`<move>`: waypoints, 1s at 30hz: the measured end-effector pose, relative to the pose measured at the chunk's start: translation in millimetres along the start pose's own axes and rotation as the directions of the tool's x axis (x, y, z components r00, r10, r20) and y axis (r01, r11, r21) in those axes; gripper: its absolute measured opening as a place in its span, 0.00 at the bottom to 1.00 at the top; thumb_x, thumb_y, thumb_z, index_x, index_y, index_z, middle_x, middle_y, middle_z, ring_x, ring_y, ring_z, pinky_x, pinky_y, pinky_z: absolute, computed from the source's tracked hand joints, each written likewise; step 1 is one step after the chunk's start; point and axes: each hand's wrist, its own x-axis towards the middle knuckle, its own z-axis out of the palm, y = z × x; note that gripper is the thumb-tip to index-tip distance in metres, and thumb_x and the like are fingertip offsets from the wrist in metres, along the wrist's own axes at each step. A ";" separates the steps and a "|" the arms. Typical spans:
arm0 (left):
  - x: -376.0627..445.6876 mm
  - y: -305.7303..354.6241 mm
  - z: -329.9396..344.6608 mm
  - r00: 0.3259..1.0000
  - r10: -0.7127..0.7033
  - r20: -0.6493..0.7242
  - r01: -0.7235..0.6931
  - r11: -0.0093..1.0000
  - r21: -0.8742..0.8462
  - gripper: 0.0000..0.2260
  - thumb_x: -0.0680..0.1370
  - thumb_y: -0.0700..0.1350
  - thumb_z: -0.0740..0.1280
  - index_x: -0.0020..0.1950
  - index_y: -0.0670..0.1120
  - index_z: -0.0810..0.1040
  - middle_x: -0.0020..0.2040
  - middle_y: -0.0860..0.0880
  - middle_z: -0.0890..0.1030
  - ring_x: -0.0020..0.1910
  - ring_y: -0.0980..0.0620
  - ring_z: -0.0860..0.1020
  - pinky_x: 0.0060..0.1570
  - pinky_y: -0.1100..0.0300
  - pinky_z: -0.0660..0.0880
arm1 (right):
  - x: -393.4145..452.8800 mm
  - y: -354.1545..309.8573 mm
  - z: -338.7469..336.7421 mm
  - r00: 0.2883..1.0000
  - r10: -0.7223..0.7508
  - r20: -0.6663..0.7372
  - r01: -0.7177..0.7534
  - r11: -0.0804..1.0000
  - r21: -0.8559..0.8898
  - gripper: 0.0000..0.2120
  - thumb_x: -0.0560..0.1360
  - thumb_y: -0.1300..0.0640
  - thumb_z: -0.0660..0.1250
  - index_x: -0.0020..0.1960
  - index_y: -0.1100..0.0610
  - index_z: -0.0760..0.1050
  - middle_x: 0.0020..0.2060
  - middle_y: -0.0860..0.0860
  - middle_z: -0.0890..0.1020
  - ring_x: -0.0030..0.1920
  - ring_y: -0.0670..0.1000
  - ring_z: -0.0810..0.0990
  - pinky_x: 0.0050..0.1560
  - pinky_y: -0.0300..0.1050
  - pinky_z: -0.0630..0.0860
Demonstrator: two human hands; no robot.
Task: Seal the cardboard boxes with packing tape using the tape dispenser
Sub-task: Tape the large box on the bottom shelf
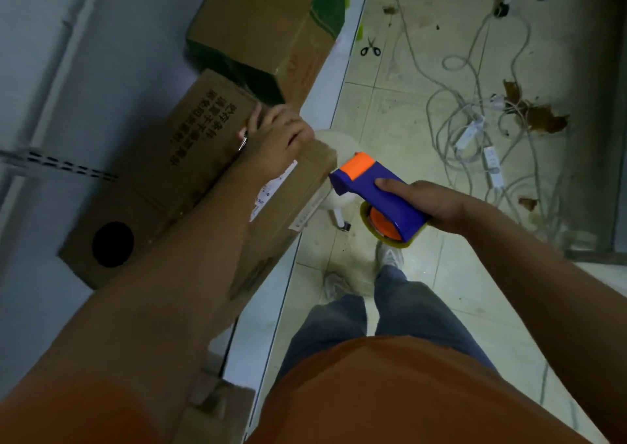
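A long cardboard box (190,158) with black print and a round hole lies on the white table (101,70). My left hand (276,138) rests on its far top edge, fingers curled over the corner. My right hand (437,202) grips a blue and orange tape dispenser (376,189) with a roll of clear tape, held in the air just right of the box's corner, off the table's edge. A second, larger cardboard box (258,26) stands behind the first.
Another box flap (217,406) shows at the bottom near my body. On the tiled floor lie black scissors (370,48), tangled white cables with power strips (475,138), a round white stool (336,141) below the box corner, and chair castors (502,9) far right.
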 end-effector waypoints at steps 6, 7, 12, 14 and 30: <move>-0.2 -11.7 -1.9 0.998 -0.064 -0.005 0.064 0.998 -0.006 0.19 0.85 0.54 0.48 0.65 0.55 0.76 0.72 0.53 0.70 0.77 0.53 0.55 0.76 0.48 0.41 | 9.2 -25.5 -11.0 0.996 0.017 0.088 -0.010 0.997 -0.083 0.28 0.72 0.35 0.66 0.55 0.59 0.76 0.42 0.54 0.85 0.39 0.51 0.82 0.37 0.41 0.77; 0.9 -10.4 -0.9 0.997 -0.075 -0.010 0.074 0.997 -0.015 0.18 0.85 0.54 0.49 0.64 0.54 0.77 0.72 0.52 0.70 0.77 0.53 0.55 0.76 0.48 0.41 | 11.5 -29.8 -14.3 0.995 0.018 0.100 -0.007 0.994 -0.108 0.27 0.72 0.35 0.66 0.55 0.59 0.76 0.41 0.54 0.85 0.39 0.51 0.82 0.36 0.41 0.77; 4.0 -10.0 -3.8 0.989 -0.143 -0.033 0.138 0.982 -0.131 0.17 0.83 0.57 0.54 0.57 0.53 0.81 0.71 0.54 0.71 0.77 0.53 0.56 0.76 0.47 0.42 | 20.8 -55.0 -22.7 0.993 0.042 0.112 -0.016 0.975 -0.223 0.23 0.73 0.36 0.66 0.51 0.56 0.75 0.42 0.53 0.84 0.40 0.51 0.82 0.35 0.41 0.77; 5.0 -9.9 -9.7 0.987 -0.160 -0.019 0.156 0.980 -0.123 0.16 0.84 0.56 0.55 0.55 0.54 0.81 0.73 0.54 0.70 0.78 0.52 0.55 0.76 0.46 0.42 | 23.8 -62.6 -23.5 0.996 0.033 0.081 -0.009 0.962 -0.273 0.24 0.72 0.35 0.67 0.50 0.56 0.75 0.42 0.54 0.84 0.40 0.52 0.82 0.36 0.42 0.76; -16.9 -30.4 -10.4 0.900 -0.428 0.080 0.418 0.902 0.110 0.32 0.80 0.64 0.39 0.73 0.50 0.68 0.79 0.45 0.57 0.80 0.40 0.46 0.72 0.28 0.40 | 53.3 -78.6 4.7 0.971 -0.004 0.238 0.014 0.999 -0.038 0.26 0.71 0.35 0.68 0.55 0.57 0.76 0.43 0.54 0.85 0.38 0.49 0.83 0.39 0.41 0.79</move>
